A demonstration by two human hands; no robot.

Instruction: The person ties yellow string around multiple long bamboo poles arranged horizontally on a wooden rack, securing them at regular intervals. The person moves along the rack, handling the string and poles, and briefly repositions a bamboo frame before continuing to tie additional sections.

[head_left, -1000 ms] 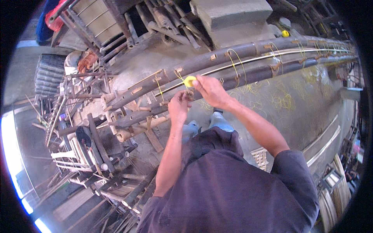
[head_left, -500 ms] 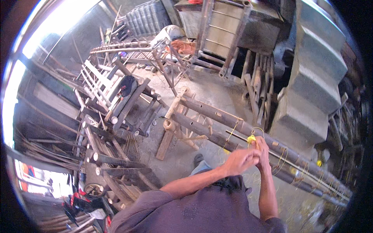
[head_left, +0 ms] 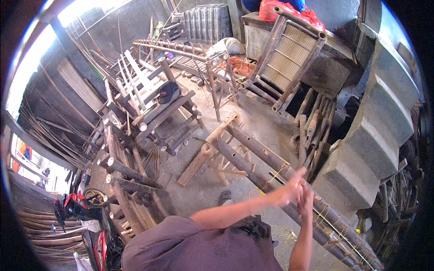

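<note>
Both of my hands meet over a long frame of two dark bamboo poles [head_left: 255, 170], tied at intervals with yellow cord [head_left: 322, 217]. My left hand [head_left: 289, 193] reaches across from the left and overlaps the right; motion smears its fingers. My right hand [head_left: 306, 198] is raised with bent fingers closed, and whatever it may hold is hidden behind the left. Thin pale strips [head_left: 346, 239] run lengthwise between the two poles. A light bamboo crosspiece [head_left: 221, 128] supports the poles' far left end.
Bamboo chair frames [head_left: 158, 117] stand at left, near a red and black motorbike [head_left: 97, 246]. Concrete steps [head_left: 357, 167] rise at right beside stacked bamboo pieces [head_left: 312, 122]. A slatted bamboo frame [head_left: 289, 54] leans at the back. Loose yellow cord [head_left: 282, 237] lies on the floor.
The view has shifted, so the room appears lower and further right. My hands remain together over the poles. A yellow cord bundle beside my right fingers no longer shows.
</note>
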